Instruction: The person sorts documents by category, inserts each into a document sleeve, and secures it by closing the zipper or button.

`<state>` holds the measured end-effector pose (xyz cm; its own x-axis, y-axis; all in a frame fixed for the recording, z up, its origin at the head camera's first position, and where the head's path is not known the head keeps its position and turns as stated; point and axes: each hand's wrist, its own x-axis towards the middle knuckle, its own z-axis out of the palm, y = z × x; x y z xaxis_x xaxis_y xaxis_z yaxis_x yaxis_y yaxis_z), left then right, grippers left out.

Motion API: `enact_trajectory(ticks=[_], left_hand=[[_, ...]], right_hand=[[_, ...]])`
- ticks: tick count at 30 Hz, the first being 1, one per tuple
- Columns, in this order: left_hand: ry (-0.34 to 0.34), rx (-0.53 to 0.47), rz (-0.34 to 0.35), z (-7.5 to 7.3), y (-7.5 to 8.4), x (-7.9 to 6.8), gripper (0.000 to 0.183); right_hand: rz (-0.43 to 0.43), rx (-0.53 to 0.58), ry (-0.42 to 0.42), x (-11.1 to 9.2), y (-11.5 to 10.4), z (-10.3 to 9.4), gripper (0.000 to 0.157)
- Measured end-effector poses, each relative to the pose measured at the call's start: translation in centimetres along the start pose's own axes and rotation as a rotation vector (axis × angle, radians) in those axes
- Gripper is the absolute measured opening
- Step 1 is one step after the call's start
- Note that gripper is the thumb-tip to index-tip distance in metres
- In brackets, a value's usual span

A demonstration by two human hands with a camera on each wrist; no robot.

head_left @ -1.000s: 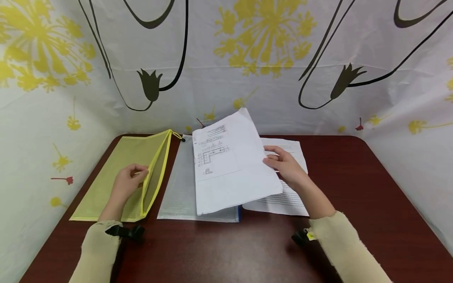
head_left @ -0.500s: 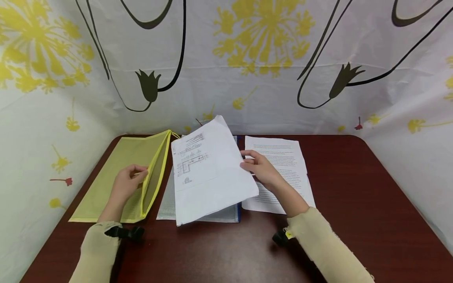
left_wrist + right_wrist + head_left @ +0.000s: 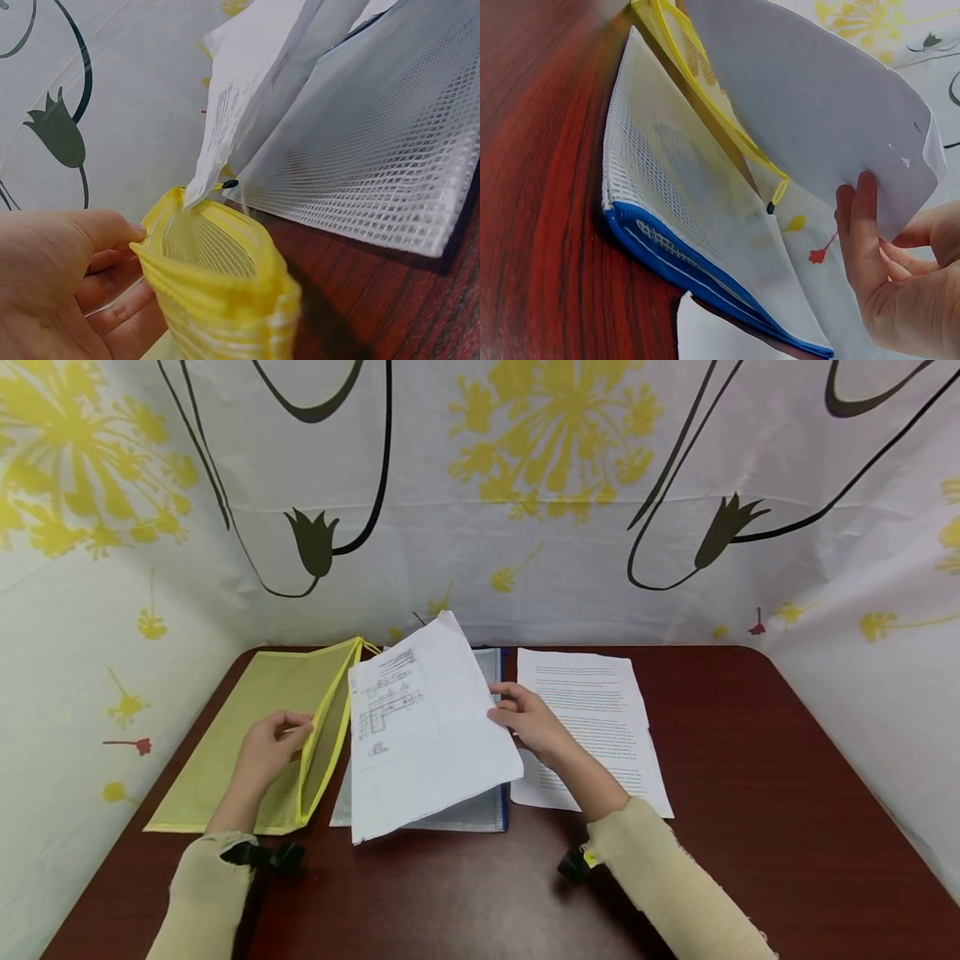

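My left hand [image 3: 273, 747] pinches the upper edge of a yellow mesh zipper pouch [image 3: 217, 727], whose mouth gapes toward the right. In the left wrist view the pouch opening [image 3: 214, 247] shows its mesh inside. My right hand [image 3: 528, 718] grips the right edge of white paper [image 3: 431, 743] printed with a technical drawing, thumb on the near side, fingers behind. The paper is held tilted above a clear mesh pouch with a blue zipper [image 3: 480, 810], hiding much of it. In the left wrist view, a corner of the paper [image 3: 240, 97] is at the yellow pouch's mouth.
A white sheet of printed text [image 3: 592, 718] lies right of the blue-zipped pouch, partly behind the right forearm. All lie on a dark red wooden table [image 3: 750, 777]. A white flower-patterned cloth [image 3: 480, 560] rises behind the table. A black strap [image 3: 262, 853] circles the left wrist.
My right hand has carried the drawing paper left, toward the yellow pouch, uncovering more of the text sheet and the blue zipper. My left hand keeps its hold on the pouch edge.
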<state>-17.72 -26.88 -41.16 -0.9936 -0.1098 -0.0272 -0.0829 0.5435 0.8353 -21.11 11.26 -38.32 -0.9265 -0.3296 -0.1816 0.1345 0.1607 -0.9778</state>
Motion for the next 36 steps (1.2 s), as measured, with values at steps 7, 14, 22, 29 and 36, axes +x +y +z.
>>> enact_trajectory(ticks=[7,14,22,29,36], left_hand=[[-0.003,0.02,0.002,0.0,0.1,-0.2,0.039],[-0.023,0.013,0.005,-0.1,0.3,-0.3,0.041],[-0.03,0.012,0.007,-0.1,0.4,-0.2,0.041],[-0.039,0.024,-0.003,0.0,0.6,-0.3,0.041],[-0.037,0.023,-0.001,0.1,0.6,-0.3,0.039]], right_hand=[[-0.015,0.047,-0.012,0.4,-0.1,1.0,0.047],[-0.032,0.013,0.015,0.5,-0.3,2.2,0.046],[-0.036,0.021,0.054,0.6,-0.2,3.3,0.047],[-0.038,0.052,0.076,0.6,-0.1,4.4,0.047],[-0.042,0.052,0.094,0.3,0.0,5.0,0.046]])
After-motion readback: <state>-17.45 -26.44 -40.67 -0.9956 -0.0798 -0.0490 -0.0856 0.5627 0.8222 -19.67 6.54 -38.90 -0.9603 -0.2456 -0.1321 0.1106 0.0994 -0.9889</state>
